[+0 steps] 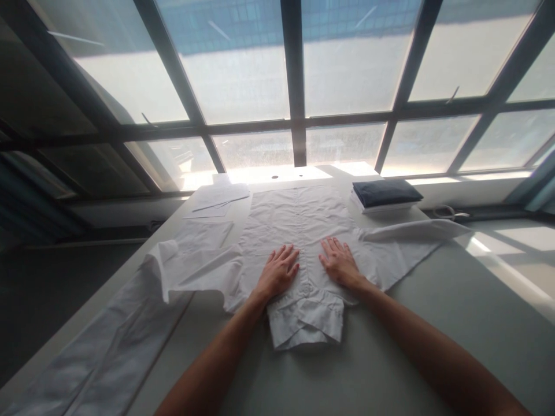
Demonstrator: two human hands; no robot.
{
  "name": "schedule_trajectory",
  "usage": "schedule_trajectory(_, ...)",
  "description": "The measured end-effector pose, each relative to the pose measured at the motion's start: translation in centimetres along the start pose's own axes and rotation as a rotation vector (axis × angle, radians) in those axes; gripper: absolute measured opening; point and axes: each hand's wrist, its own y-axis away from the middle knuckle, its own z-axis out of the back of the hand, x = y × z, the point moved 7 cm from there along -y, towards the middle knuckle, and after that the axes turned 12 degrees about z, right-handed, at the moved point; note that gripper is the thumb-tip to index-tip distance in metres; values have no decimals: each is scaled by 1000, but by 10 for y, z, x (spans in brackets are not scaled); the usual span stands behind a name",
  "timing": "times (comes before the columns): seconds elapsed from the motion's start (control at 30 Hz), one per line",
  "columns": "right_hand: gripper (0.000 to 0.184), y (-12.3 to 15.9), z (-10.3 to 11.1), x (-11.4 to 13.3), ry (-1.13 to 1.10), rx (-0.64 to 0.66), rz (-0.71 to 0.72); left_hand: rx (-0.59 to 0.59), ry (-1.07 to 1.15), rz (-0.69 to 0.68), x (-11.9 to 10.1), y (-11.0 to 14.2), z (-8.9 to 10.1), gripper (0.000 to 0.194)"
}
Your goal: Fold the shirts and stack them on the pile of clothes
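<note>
Bare forearms [217,358] nearest; left hand [277,273] and right hand [340,266] flat on white shirt [299,219], fingers [288,254] extended, gripping nothing. Shirt mid-worktop [455,289], collar [306,323] near, sleeves spread left and right. Pale surface, sunlit at far end. Dark folded cloth [385,193] far right. Dark-framed windows [243,86] beyond, curtains [30,199] both sides.

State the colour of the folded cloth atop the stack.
The folded cloth is dark navy; the head view shows it.

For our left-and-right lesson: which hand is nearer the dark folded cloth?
Right. The right hand rests on the white shirt, short of the dark folded cloth and to its left; the left hand rests farther left.
</note>
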Motion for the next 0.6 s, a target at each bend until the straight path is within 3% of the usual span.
schedule_trajectory(0.6,63,0,3,2,-10,-26,11,0,33,9,0,0,4,52)
